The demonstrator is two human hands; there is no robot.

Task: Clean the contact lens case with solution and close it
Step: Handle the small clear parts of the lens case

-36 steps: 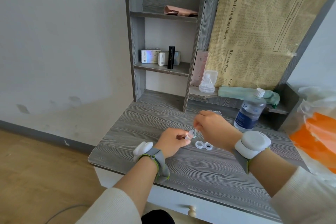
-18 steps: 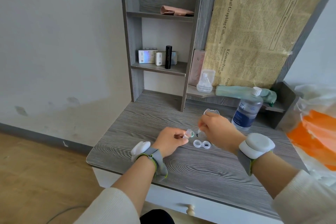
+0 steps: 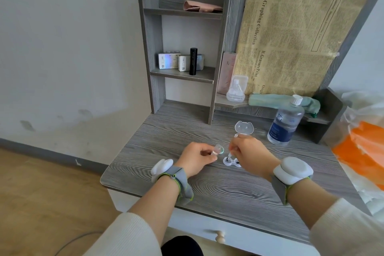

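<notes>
The solution bottle point(image 3: 285, 122) stands capped at the back right of the desk point(image 3: 218, 189), well apart from the work. The contact lens case point(image 3: 231, 161) lies open near the desk centre; the right hand point(image 3: 249, 149) pinches a thin tool point(image 3: 229, 155) into its left well. The left hand point(image 3: 197, 157) grips a small cap point(image 3: 280, 149), so closing is judged outstanding.

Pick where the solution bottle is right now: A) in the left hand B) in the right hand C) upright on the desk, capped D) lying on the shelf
C: the solution bottle stands upright on the desk with its white cap on, beyond the right hand, touched by neither hand.
</notes>
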